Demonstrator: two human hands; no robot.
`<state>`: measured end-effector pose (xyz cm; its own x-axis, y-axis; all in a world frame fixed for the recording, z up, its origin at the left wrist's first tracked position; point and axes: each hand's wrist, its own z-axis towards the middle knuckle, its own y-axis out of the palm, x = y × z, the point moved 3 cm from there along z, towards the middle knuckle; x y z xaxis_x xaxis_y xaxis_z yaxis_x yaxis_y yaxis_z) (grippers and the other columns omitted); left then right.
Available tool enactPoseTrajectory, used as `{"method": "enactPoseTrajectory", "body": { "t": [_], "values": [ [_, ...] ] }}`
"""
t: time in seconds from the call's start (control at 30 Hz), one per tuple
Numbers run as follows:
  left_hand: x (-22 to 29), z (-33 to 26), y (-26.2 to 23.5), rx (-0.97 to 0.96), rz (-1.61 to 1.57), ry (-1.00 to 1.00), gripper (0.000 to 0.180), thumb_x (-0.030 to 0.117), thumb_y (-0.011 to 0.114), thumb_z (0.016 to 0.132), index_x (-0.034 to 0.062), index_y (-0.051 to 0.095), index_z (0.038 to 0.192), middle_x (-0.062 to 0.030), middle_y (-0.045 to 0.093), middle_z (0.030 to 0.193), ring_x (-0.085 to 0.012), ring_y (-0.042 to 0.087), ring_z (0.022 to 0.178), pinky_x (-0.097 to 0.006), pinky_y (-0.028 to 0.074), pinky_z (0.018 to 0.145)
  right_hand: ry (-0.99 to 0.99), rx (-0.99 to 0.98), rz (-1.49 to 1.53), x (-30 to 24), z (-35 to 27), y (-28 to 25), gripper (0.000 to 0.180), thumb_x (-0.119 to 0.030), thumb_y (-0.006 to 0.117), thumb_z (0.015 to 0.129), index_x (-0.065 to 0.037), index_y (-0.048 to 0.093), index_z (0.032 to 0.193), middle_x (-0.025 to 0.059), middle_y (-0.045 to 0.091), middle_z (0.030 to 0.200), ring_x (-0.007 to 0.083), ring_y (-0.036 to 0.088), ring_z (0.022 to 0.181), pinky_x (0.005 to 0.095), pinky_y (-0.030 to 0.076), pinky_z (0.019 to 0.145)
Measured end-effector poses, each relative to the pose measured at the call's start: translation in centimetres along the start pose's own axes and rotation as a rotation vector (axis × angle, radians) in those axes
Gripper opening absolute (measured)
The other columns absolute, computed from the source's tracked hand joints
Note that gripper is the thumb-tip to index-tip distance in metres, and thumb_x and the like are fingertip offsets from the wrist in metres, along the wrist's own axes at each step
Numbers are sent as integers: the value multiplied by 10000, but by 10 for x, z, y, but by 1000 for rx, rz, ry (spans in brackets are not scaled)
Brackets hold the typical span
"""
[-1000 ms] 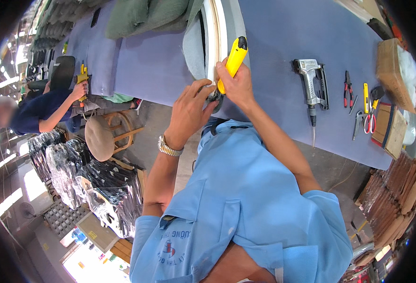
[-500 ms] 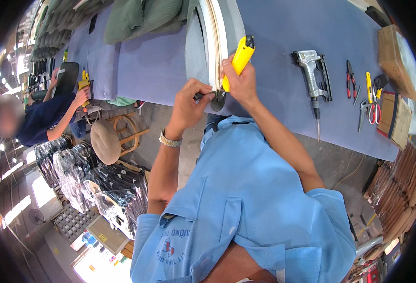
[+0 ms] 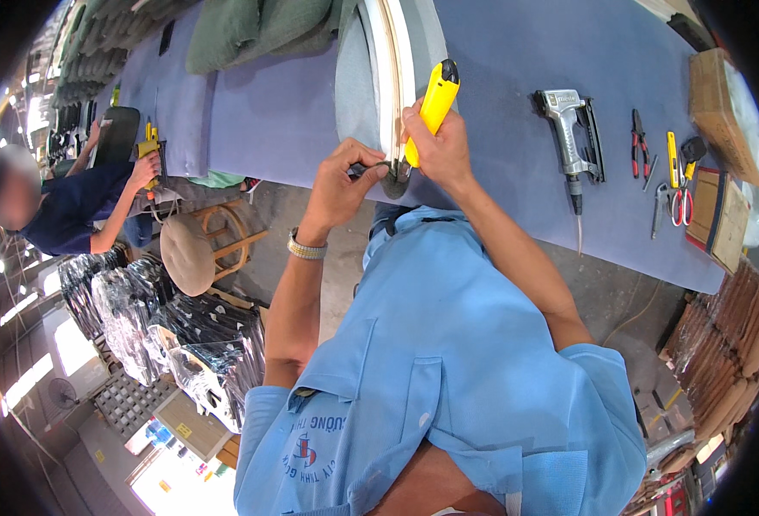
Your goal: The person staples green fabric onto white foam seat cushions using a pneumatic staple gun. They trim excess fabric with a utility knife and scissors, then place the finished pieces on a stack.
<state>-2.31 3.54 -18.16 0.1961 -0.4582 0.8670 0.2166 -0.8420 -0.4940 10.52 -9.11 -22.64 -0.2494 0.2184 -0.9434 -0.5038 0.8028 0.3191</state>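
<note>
My right hand [image 3: 438, 148] is closed round a yellow utility knife [image 3: 439, 105], its butt end pointing up and away and its blade end down at the near tip of a curved cushion-like piece [image 3: 360, 90]. That piece has grey fabric sides and a pale edge strip running along it. At the same tip, my left hand [image 3: 345, 185] pinches a bit of dark grey fabric [image 3: 391, 183] between thumb and forefinger. The blade itself is hidden by the fabric and fingers.
On the blue-grey covered table [image 3: 500, 52] lie a staple gun [image 3: 571, 142] with a hose, red-handled pliers [image 3: 639, 144], scissors [image 3: 682, 206] and a cardboard box [image 3: 723, 112]. Green cushions [image 3: 259, 34] sit at the far left. A co-worker [image 3: 79, 206] holds a yellow tool beside a round stool seat [image 3: 187, 254].
My left hand has shifted slightly left, and the dark fabric shows more between the hands. The knife has tipped a little left. The co-worker's arms have moved slightly.
</note>
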Motion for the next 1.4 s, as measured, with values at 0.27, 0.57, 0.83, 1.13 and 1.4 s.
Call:
{"method": "enactPoseTrajectory", "body": {
  "t": [0.27, 0.57, 0.83, 1.13, 1.4],
  "values": [
    [-3, -1, 1, 0, -13, -1, 83, -1, 763, 888, -11, 688, 922, -87, 680, 972, -172, 656, 955, -299, 494, 838, -59, 65, -36, 6, -2, 2, 241, -186, 637, 971, -48, 628, 775, 19, 626, 655, 108, 590, 599, 306, 468, 562],
    [-5, 3, 5, -29, -8, -45, 111, 24, 781, 881, 0, 707, 961, -71, 690, 984, -144, 631, 887, -296, 499, 797, -63, 146, -32, 5, -5, 2, 198, -179, 632, 965, -37, 640, 828, 27, 636, 668, 117, 601, 614, 310, 479, 595],
    [-5, 7, 5, -68, -5, -58, 132, 31, 788, 871, -4, 701, 965, -65, 679, 962, -140, 608, 822, -290, 492, 743, -50, 108, -75, 8, -2, 0, 203, -195, 641, 963, -36, 650, 837, 34, 646, 674, 122, 614, 618, 310, 482, 590],
    [-6, 9, 6, -66, -21, 5, 143, 45, 791, 872, 6, 696, 971, -57, 661, 925, -153, 611, 801, -297, 484, 714, -14, 84, -42, 9, 1, 1, 165, -161, 617, 1016, -47, 627, 897, 12, 629, 708, 83, 584, 629, 268, 471, 575],
    [1, 12, -2, -112, 67, -1, 96, 51, 753, 924, 5, 701, 990, -42, 650, 930, -126, 617, 881, -297, 499, 785, -40, 164, 99, 8, 6, 1, 173, -163, 640, 985, -46, 626, 859, 11, 626, 687, 93, 582, 593, 282, 471, 552]
  ]
}}
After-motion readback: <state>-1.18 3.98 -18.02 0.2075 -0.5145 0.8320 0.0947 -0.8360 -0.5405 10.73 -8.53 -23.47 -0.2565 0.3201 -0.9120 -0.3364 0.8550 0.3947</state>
